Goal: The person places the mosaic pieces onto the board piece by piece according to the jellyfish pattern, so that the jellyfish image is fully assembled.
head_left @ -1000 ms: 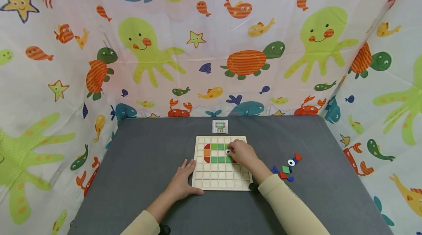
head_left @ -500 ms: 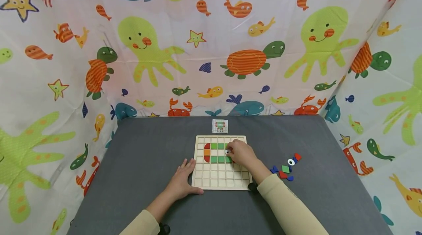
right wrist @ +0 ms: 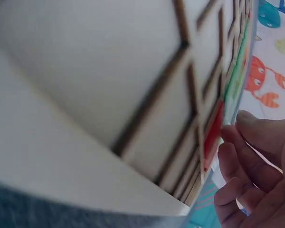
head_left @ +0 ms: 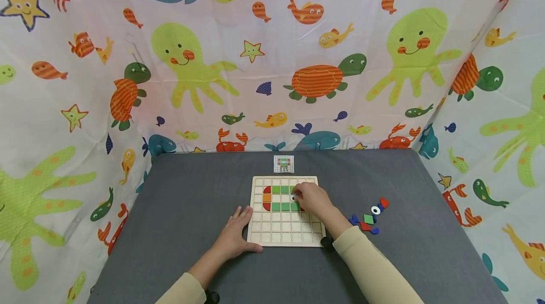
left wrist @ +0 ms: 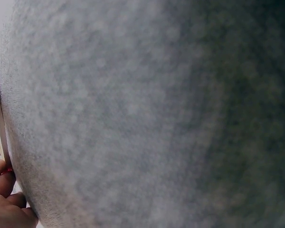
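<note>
A pale wooden grid board (head_left: 285,236) lies on the table with red, orange and green pieces set in its upper squares. At its left edge my left hand (head_left: 234,233) rests with fingers spread, thumb near the lower left corner. My right hand (head_left: 314,198) reaches over the board's right side, its curled fingertips at a small white ring piece (head_left: 293,198) with a dark centre, between the two green rows. In the right wrist view, thumb and fingers of the right hand (right wrist: 256,161) come together beside a red piece (right wrist: 213,135); the ring piece is hidden there.
Loose pieces lie right of the board: a white ring (head_left: 375,210), a green square (head_left: 368,219), a red piece (head_left: 365,226) and several blue ones. A small printed picture card (head_left: 283,164) lies behind the board. A sea-animal curtain (head_left: 251,95) surrounds the grey table (head_left: 191,190).
My right fingertips have shifted very slightly, and more of the white ring piece shows below them. The left hand has stayed at the board's edge.
</note>
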`<action>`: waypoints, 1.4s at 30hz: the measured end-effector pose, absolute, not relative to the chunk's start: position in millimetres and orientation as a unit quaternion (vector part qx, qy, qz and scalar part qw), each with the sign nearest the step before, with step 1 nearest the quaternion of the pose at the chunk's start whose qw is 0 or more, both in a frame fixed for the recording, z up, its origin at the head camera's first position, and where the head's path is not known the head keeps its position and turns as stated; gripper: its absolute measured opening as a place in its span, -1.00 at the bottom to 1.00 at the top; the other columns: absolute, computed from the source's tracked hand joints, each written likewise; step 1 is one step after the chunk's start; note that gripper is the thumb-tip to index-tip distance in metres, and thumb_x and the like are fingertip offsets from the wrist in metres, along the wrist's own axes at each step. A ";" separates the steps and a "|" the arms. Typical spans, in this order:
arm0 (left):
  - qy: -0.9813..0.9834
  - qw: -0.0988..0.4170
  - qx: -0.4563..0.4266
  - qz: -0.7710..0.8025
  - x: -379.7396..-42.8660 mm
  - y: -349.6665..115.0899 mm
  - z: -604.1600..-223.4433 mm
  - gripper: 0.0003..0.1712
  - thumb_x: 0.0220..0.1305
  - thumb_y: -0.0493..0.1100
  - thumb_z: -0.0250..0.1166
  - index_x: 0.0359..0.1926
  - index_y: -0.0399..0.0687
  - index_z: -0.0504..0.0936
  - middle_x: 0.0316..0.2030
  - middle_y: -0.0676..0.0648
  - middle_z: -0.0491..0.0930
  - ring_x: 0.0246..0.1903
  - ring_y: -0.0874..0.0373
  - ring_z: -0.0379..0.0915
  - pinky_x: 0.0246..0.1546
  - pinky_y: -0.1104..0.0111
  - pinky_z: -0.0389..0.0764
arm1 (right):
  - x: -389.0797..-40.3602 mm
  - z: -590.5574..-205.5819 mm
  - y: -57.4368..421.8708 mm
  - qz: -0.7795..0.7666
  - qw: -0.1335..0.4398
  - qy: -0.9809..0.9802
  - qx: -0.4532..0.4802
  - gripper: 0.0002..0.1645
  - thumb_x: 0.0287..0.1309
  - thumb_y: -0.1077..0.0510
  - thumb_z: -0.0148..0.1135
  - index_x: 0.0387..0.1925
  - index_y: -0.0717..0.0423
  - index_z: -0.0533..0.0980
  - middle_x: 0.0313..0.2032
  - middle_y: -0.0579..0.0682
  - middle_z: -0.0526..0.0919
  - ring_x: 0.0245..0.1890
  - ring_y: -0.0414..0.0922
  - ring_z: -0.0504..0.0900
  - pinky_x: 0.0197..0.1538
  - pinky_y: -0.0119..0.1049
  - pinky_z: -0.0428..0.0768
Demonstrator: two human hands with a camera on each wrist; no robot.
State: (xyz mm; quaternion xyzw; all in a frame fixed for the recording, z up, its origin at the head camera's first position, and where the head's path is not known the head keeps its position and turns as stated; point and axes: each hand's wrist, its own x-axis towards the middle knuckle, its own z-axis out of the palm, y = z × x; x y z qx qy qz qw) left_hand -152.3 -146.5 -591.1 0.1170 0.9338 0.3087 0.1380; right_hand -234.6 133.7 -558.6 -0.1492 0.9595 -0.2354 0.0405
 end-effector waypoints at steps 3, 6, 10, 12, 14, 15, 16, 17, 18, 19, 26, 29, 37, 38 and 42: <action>0.933 0.138 0.116 0.313 -151.7 -146.8 -590.9 0.45 -0.25 0.24 0.68 0.57 -0.15 0.11 0.57 -0.14 0.07 0.59 -0.17 -0.22 0.55 -0.13 -0.04 | -231.8 -553.9 137.6 -0.246 0.032 0.959 -0.137 -0.73 0.24 0.22 0.38 -0.01 0.04 0.72 -0.07 -0.02 0.76 -0.02 -0.01 0.71 0.01 -0.02 0.69; 0.933 0.137 0.116 0.313 -151.7 -147.3 -591.2 0.45 -0.25 0.25 0.68 0.57 -0.15 0.11 0.57 -0.14 0.07 0.59 -0.17 -0.22 0.55 -0.13 -0.04 | -227.0 -546.5 142.2 -0.257 0.028 0.958 -0.125 -0.72 0.24 0.19 0.38 0.00 0.04 0.71 -0.08 -0.02 0.77 -0.06 -0.01 0.71 -0.04 -0.02 0.70; 0.934 0.137 0.115 0.310 -151.6 -148.6 -592.5 0.46 -0.26 0.25 0.68 0.58 -0.15 0.10 0.57 -0.14 0.07 0.59 -0.16 -0.22 0.55 -0.13 -0.04 | -217.1 -539.7 148.4 -0.265 0.027 0.957 -0.113 -0.73 0.26 0.14 0.38 -0.01 0.05 0.72 -0.10 -0.01 0.77 -0.18 -0.04 0.71 -0.15 -0.06 0.71; 0.935 0.135 0.114 0.309 -151.5 -149.6 -593.2 0.46 -0.26 0.25 0.68 0.58 -0.14 0.10 0.57 -0.14 0.07 0.59 -0.16 -0.22 0.55 -0.13 -0.03 | -211.8 -538.9 151.9 -0.262 0.023 0.958 -0.114 -0.74 0.26 0.14 0.39 -0.02 0.04 0.72 -0.12 -0.02 0.77 -0.22 -0.07 0.70 -0.20 -0.10 0.70; 0.935 0.132 0.115 0.308 -151.5 -150.5 -593.8 0.45 -0.26 0.24 0.69 0.58 -0.15 0.11 0.57 -0.14 0.07 0.59 -0.16 -0.22 0.54 -0.13 -0.03 | -206.6 -539.4 155.8 -0.259 0.021 0.959 -0.111 -0.74 0.25 0.14 0.39 -0.03 0.03 0.72 -0.15 -0.04 0.76 -0.25 -0.10 0.68 -0.24 -0.13 0.68; 0.935 0.130 0.117 0.308 -151.6 -150.8 -594.2 0.45 -0.26 0.24 0.69 0.57 -0.15 0.11 0.57 -0.15 0.07 0.59 -0.17 -0.22 0.54 -0.13 -0.03 | -204.0 -540.0 158.3 -0.260 0.020 0.959 -0.107 -0.74 0.24 0.15 0.40 -0.03 0.03 0.72 -0.16 -0.05 0.76 -0.27 -0.12 0.67 -0.26 -0.15 0.66; 0.936 0.128 0.119 0.307 -151.6 -151.0 -594.6 0.45 -0.25 0.24 0.69 0.57 -0.15 0.11 0.57 -0.15 0.07 0.59 -0.17 -0.22 0.54 -0.14 -0.03 | -201.7 -540.7 161.3 -0.262 0.019 0.959 -0.103 -0.74 0.23 0.15 0.40 -0.03 0.02 0.72 -0.18 -0.05 0.75 -0.29 -0.14 0.66 -0.28 -0.17 0.65; 0.936 0.127 0.121 0.306 -151.7 -151.1 -595.1 0.45 -0.25 0.24 0.68 0.57 -0.15 0.11 0.57 -0.15 0.07 0.59 -0.17 -0.21 0.54 -0.14 -0.02 | -199.5 -541.8 164.7 -0.264 0.019 0.959 -0.097 -0.73 0.23 0.15 0.41 -0.03 0.02 0.71 -0.20 -0.06 0.74 -0.32 -0.15 0.64 -0.30 -0.19 0.62; 0.936 0.127 0.122 0.305 -151.8 -151.1 -595.4 0.45 -0.25 0.24 0.68 0.57 -0.15 0.11 0.57 -0.14 0.07 0.59 -0.17 -0.22 0.54 -0.13 -0.03 | -197.5 -542.7 168.5 -0.268 0.020 0.959 -0.090 -0.72 0.23 0.16 0.41 -0.02 0.03 0.71 -0.22 -0.07 0.73 -0.33 -0.16 0.61 -0.32 -0.21 0.60; 0.936 0.127 0.123 0.305 -151.7 -151.0 -595.7 0.45 -0.25 0.25 0.68 0.57 -0.15 0.11 0.57 -0.15 0.07 0.59 -0.17 -0.22 0.54 -0.13 -0.02 | -195.6 -543.6 172.6 -0.270 0.020 0.959 -0.083 -0.71 0.23 0.15 0.40 0.00 0.03 0.70 -0.23 -0.08 0.72 -0.35 -0.18 0.59 -0.33 -0.22 0.58; 0.934 0.133 0.122 0.310 -150.8 -149.9 -595.9 0.45 -0.25 0.26 0.68 0.57 -0.15 0.11 0.57 -0.14 0.07 0.59 -0.17 -0.22 0.54 -0.14 -0.02 | -180.7 -551.9 214.8 -0.272 0.011 0.960 -0.056 -0.68 0.21 0.20 0.42 0.01 0.09 0.69 -0.20 -0.01 0.72 -0.38 -0.17 0.55 -0.32 -0.21 0.59; 0.934 0.133 0.120 0.310 -150.9 -150.0 -595.1 0.45 -0.26 0.25 0.68 0.57 -0.14 0.11 0.57 -0.13 0.07 0.59 -0.16 -0.22 0.55 -0.13 -0.03 | -174.6 -556.2 235.3 -0.272 -0.005 0.961 -0.046 -0.69 0.20 0.22 0.42 0.00 0.10 0.69 -0.20 0.01 0.73 -0.40 -0.17 0.56 -0.33 -0.21 0.59; 0.934 0.131 0.120 0.309 -153.1 -151.4 -594.3 0.45 -0.25 0.26 0.68 0.57 -0.15 0.11 0.57 -0.14 0.07 0.59 -0.16 -0.22 0.54 -0.14 -0.04 | -164.9 -557.8 282.1 -0.280 -0.017 0.960 -0.016 -0.67 0.22 0.25 0.38 0.03 0.14 0.67 -0.18 0.09 0.72 -0.36 -0.09 0.64 -0.41 -0.20 0.58; 0.935 0.131 0.121 0.308 -153.4 -151.2 -594.5 0.45 -0.25 0.26 0.68 0.57 -0.15 0.11 0.57 -0.13 0.07 0.59 -0.16 -0.22 0.55 -0.14 -0.04 | -163.7 -558.0 286.8 -0.279 -0.016 0.960 -0.013 -0.67 0.22 0.26 0.37 0.04 0.14 0.66 -0.16 0.10 0.73 -0.33 -0.06 0.66 -0.38 -0.18 0.60; 0.934 0.135 0.128 0.305 -153.7 -149.0 -593.5 0.44 -0.24 0.25 0.67 0.57 -0.15 0.11 0.57 -0.14 0.06 0.59 -0.17 -0.23 0.54 -0.14 -0.04 | -159.2 -560.0 303.9 -0.280 -0.011 0.960 -0.003 -0.64 0.22 0.32 0.34 0.06 0.17 0.65 -0.14 0.15 0.71 -0.23 0.06 0.67 -0.29 -0.05 0.65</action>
